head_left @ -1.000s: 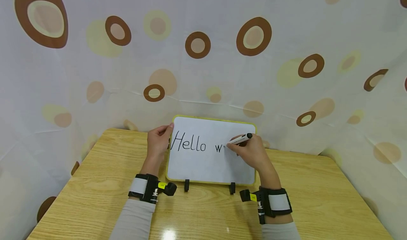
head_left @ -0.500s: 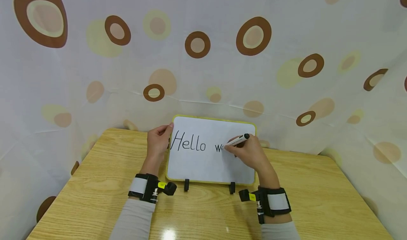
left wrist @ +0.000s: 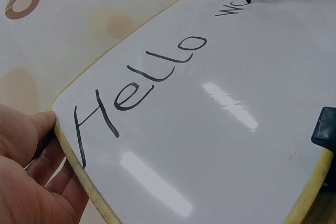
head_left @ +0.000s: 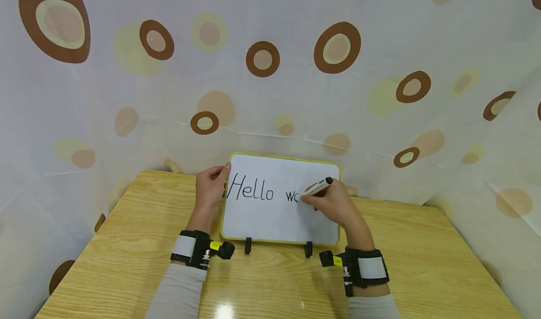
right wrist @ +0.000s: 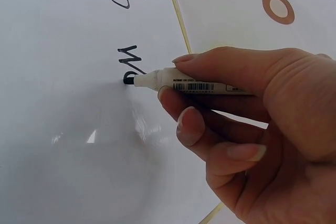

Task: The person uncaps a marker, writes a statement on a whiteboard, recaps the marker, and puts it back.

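Note:
A whiteboard point(head_left: 262, 222) with a yellow frame stands tilted back on the table, bearing "Hello" and the start of a second word in black. My left hand point(head_left: 209, 187) grips its upper left edge, thumb at the front rim and fingers behind, as the left wrist view shows. Between the thumb and fingers of my right hand point(head_left: 338, 205) is a white marker point(head_left: 318, 186) with a black end. In the right wrist view, the dark tip of the marker point(right wrist: 194, 85) touches the board beside the "w", at a partly drawn round letter.
Two black feet point(head_left: 248, 246) support the board's lower edge on the wooden table point(head_left: 139, 244). Behind the table hangs a pale curtain point(head_left: 287, 103) with brown and yellow circles. Light glares off the board in the left wrist view.
A curved stroke has appeared after the "w". My right hand and the marker have shifted slightly left, then slightly back right. The left hand keeps its place on the edge.

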### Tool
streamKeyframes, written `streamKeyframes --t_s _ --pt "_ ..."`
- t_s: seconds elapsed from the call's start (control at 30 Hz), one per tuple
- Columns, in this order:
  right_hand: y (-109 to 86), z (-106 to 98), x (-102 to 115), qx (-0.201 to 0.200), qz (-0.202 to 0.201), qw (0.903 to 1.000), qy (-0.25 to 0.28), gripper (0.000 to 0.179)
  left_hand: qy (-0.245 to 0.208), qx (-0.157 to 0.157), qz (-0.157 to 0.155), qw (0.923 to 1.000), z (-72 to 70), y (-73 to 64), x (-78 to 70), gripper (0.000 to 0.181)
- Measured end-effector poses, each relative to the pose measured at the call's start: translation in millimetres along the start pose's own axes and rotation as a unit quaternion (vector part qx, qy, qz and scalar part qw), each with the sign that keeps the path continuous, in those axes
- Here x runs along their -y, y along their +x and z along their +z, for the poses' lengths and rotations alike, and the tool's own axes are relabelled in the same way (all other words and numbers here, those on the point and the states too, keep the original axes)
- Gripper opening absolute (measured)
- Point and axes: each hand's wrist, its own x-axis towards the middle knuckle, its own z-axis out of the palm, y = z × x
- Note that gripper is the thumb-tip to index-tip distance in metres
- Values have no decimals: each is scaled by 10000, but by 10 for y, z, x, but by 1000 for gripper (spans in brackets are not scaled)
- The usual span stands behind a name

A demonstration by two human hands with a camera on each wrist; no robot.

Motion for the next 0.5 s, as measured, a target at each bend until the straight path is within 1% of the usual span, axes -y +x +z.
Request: streamKeyframes --t_s 0.23,0.5 --pt "-2 -14 -2 -78 49 9999 -88 14 38 10 -34 10000 2 -12 -9 35" --pt "9 -40 -14 -283 40 9996 0 17 47 7 -24 10000 -2 -15 -7 35"
